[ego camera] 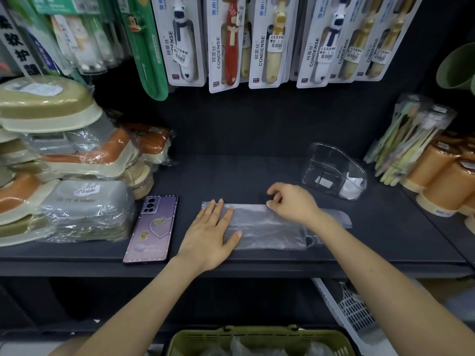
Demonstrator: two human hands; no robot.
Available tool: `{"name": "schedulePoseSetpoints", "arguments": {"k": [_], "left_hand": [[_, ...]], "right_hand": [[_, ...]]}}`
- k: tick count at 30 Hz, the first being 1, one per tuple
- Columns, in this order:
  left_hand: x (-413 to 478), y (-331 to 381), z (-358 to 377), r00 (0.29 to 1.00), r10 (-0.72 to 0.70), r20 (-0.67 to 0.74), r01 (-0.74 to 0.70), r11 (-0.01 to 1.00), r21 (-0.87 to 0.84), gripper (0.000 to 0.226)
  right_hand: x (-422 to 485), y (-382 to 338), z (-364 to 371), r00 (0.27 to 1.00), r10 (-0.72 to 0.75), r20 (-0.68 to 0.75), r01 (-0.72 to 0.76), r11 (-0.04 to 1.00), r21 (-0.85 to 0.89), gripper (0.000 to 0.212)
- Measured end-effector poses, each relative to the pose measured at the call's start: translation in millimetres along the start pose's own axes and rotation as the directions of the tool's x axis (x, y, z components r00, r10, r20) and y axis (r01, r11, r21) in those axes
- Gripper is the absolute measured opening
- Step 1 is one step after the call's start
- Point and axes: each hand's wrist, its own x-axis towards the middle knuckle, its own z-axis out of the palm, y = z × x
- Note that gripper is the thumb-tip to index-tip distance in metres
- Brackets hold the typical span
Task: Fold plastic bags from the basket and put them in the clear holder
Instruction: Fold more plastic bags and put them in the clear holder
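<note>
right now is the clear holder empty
Not empty: the clear holder holds a whitish bundle, likely a folded bag, in its right compartment.

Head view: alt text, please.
A person's left hand presses flat on a clear plastic bag on a dark shelf while the right hand pinches its far edge. A clear holder stands right of it, a phone left, a green basket below.

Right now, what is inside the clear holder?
The clear holder has a whitish plastic bundle in its right compartment. The left compartment shows only a white label. Nothing covers it; how many bags lie there is unclear.
</note>
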Motion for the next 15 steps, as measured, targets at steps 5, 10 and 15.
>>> {"name": "schedulePoseSetpoints", "arguments": {"k": [5,10,15], "left_hand": [[0.3,1.5,0.3,1.000,-0.019,-0.004,0.019,1.000,0.022,0.101],[0.8,1.3,-0.7,1.000,-0.022,0.010,0.022,1.000,0.023,0.103],[1.7,0.4,0.5,1.000,-0.023,0.017,0.023,0.999,0.049,0.101]], "right_hand": [[-32.0,-18.3,35.4,0.957,-0.269,-0.112,0.250,0.955,-0.158,0.060],[-44.6,-0.8,59.2,0.982,-0.168,0.091,0.187,0.947,-0.263,0.098],[-61.4,73.9,37.6,0.999,0.018,0.029,-0.008,0.951,-0.310,0.094]]}}
